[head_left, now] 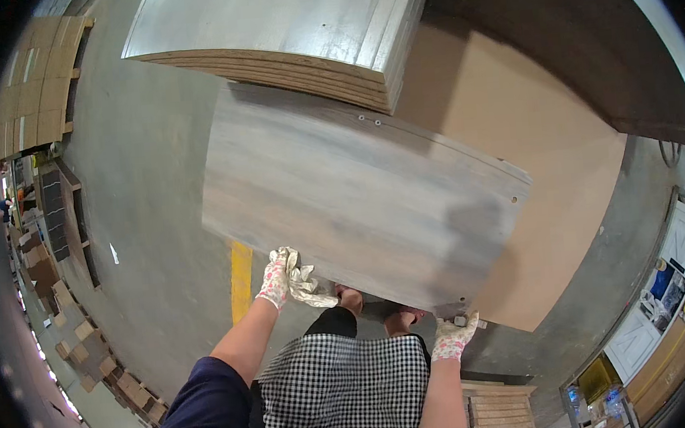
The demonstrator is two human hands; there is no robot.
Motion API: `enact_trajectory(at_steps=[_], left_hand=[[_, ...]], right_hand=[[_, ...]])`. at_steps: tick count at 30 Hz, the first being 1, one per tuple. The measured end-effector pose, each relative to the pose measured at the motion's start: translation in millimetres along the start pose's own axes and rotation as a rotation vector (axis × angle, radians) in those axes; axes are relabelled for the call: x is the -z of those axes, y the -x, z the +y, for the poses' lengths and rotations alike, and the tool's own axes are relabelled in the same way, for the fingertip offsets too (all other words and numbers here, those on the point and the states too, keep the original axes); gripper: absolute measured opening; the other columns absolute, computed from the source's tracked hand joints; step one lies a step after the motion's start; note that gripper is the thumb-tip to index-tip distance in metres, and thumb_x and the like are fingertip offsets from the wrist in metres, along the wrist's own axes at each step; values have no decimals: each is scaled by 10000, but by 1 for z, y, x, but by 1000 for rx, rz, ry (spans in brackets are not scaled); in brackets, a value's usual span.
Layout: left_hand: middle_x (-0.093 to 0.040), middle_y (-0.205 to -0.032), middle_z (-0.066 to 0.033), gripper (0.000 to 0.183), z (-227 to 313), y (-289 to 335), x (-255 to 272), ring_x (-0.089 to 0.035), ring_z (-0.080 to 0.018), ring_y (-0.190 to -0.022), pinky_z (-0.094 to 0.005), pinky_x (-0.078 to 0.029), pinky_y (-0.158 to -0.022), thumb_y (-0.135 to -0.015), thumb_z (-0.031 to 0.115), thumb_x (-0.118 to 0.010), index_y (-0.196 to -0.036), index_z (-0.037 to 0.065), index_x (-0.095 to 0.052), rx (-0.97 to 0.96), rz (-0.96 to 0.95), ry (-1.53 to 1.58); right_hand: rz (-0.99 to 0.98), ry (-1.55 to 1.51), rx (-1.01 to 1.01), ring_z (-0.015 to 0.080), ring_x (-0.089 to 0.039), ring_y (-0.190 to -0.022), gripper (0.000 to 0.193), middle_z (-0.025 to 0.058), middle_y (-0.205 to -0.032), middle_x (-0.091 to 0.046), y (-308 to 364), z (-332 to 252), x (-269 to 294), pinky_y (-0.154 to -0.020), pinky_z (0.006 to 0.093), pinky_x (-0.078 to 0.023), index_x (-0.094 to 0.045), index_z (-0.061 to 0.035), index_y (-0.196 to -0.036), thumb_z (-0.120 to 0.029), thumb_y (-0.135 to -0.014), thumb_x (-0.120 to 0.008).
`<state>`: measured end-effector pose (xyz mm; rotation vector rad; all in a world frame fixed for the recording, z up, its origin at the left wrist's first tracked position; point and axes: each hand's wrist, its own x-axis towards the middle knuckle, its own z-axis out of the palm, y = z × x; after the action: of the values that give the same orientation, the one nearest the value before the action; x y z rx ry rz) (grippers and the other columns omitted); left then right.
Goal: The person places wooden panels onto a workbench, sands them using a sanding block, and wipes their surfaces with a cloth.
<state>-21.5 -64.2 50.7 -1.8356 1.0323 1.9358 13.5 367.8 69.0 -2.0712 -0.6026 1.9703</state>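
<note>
Left hand (275, 280) holds a cloth (308, 289), right hand (454, 339) is at the grey panel (340, 186)

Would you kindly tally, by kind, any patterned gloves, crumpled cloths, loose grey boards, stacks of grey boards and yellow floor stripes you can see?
Patterned gloves: 2
Crumpled cloth: 1
Loose grey board: 1
Stack of grey boards: 1
Yellow floor stripe: 1
Total: 6

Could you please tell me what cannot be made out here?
In the head view:
Left hand: partly hidden by the crumpled cloth.
Small grey item at the right hand: too small to identify.
Underside of the wood-grain panel: hidden by its top face.
Far end of the panel stack: cut off by the upper edge.
</note>
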Motion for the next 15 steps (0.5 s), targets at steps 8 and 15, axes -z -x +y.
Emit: enact_trajectory(at_steps=[8,15], left_hand=[[-645,-1105,-31,284,10,19,-8,-678,-214,-951,-425,-610,-805,-1075,350,-528,-1207,108,-594,-75,86,-288],[-646,-1113,-31,279,11,18,-9,-676,-216,-925,-429,-614,-792,-1068,351,-549,-1210,115,-596,-80,111,-247]], right_hand=[[24,-17,-2,345,-469,-1319,583,108,-1412,-523,7,-1,-6,-1121,634,-375,-576,-131,-1355,-429,-878,-731],[175,45,17,326,-482,-1303,555,106,-1387,-533,5,-1,-15,-1108,612,-385,-583,-137,-1326,-424,-871,-721]])
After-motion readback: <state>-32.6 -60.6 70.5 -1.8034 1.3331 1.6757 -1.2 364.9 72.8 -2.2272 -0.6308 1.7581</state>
